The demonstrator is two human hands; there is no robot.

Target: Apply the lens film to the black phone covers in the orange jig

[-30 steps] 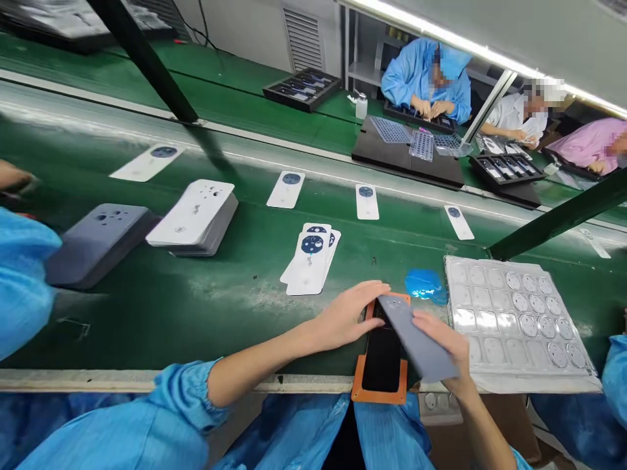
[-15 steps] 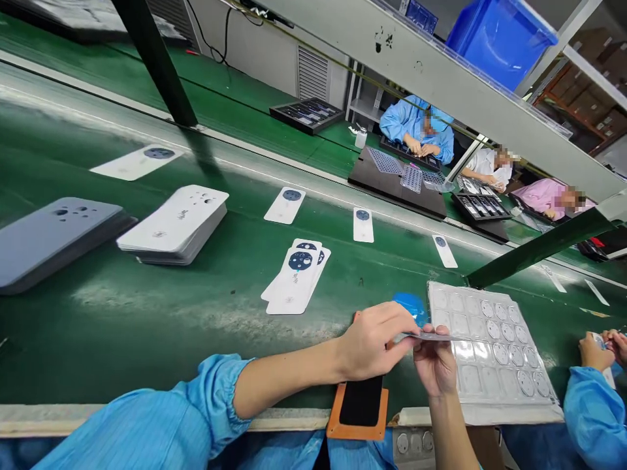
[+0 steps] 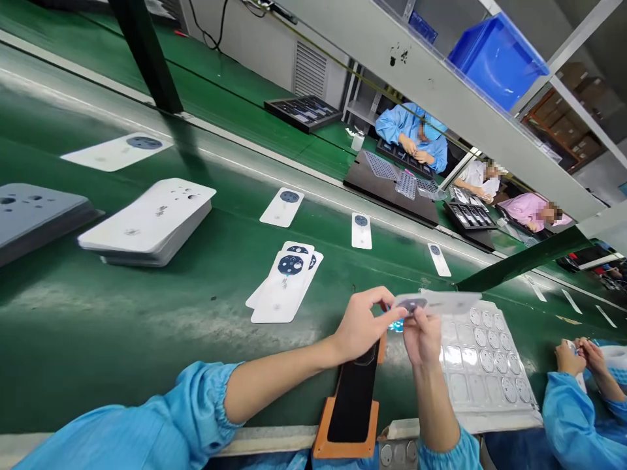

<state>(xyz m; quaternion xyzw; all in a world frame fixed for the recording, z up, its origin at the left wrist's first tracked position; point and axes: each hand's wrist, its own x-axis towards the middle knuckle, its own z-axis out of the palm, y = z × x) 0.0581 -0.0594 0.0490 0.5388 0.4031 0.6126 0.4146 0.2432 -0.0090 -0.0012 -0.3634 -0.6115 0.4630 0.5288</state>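
Both my hands hold a thin white phone back cover (image 3: pixel 441 302) with a dark round camera ring, lifted flat above the belt. My left hand (image 3: pixel 362 324) pinches its near-left corner. My right hand (image 3: pixel 422 336) grips it from below, fingers closed by the ring. Under my hands lies an orange jig (image 3: pixel 349 427) with a black insert, reaching to the belt's near edge. A clear blister tray (image 3: pixel 484 372) of round lens parts sits just right of the jig. A small blue film piece shows between my hands.
On the green belt (image 3: pixel 147 313) lie a small pile of white covers (image 3: pixel 284 281), a white stack (image 3: pixel 147 222), a grey stack (image 3: pixel 34 212) and single covers farther back. A co-worker's hands (image 3: pixel 580 356) work at the right. Other people sit beyond the belt by black trays.
The cover went from tilted over the jig to lifted flat, and now shows its white face with the camera ring. Both hands rose with it. The view swung up and right.
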